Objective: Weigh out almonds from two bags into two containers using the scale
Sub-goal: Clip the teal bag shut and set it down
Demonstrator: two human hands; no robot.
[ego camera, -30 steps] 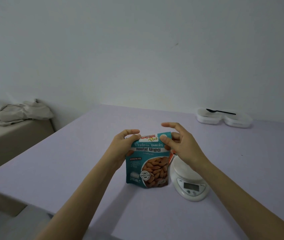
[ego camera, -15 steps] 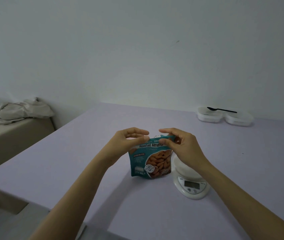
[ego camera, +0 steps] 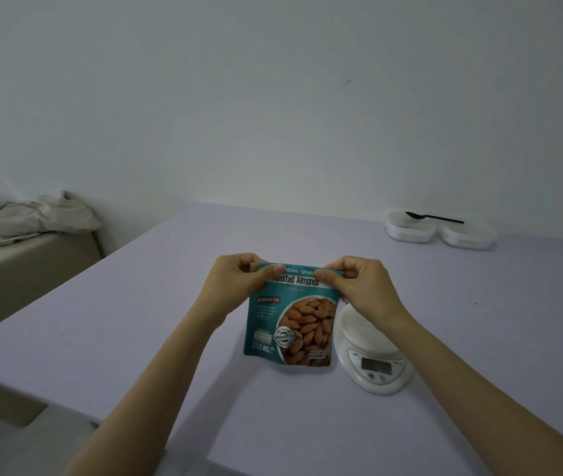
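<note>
Both hands (ego camera: 239, 280) (ego camera: 359, 283) on bag (ego camera: 290, 324) top edge

almond bag (ego camera: 290, 324) left of scale (ego camera: 373, 352), containers (ego camera: 440, 231) behind – spoon (ego camera: 433, 217) on them

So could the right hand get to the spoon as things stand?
Probably yes, but not straight away. The right hand is pinching the bag top with the left hand. The spoon lies across the far containers, with bare table between.
</note>
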